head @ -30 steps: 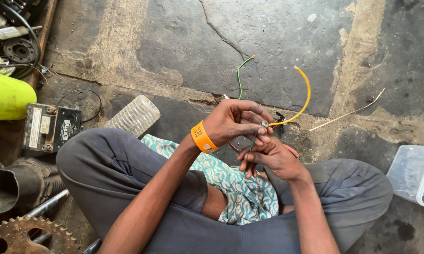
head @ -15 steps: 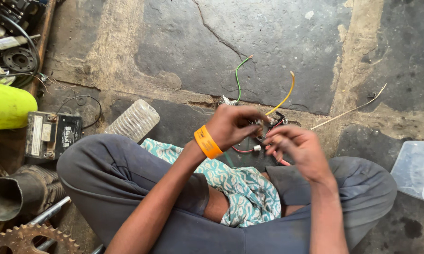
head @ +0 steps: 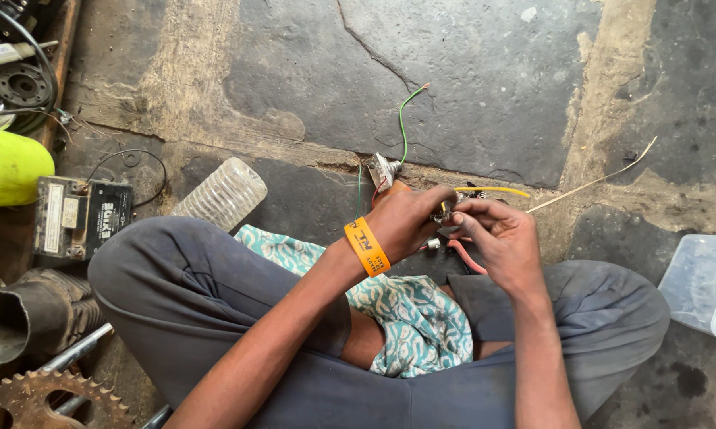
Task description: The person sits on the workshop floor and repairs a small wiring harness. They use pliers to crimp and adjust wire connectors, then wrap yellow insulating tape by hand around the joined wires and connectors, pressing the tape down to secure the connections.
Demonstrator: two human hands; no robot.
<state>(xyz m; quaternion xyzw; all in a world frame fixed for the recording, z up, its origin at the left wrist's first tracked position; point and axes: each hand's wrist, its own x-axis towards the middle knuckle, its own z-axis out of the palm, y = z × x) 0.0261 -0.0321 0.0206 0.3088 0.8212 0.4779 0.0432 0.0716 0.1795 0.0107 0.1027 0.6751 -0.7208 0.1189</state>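
A battery [head: 81, 216] lies left of a plastic bottle [head: 221, 194] (both on the floor [head: 485, 87]), a tub [head: 703, 286] far right.

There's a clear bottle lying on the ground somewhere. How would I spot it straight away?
Start at the seated person's raised knee on the left of the picture. Just beyond it, on the stone floor, lies the ribbed plastic bottle on its side. Unlike the dark boxy battery beside it, it is see-through and round.

Ahead of the two hands, the cracked grey stone floor [head: 485, 87] lies open across the upper middle and upper right, crossed only by a thin green wire [head: 403, 119] and a pale straw-like stick [head: 592, 183]. Left is crowded: clear ribbed plastic bottle [head: 221, 193], small black battery [head: 81, 216], lime-yellow cylinder [head: 8, 165]. A translucent plastic box [head: 695, 286] blocks the right edge.
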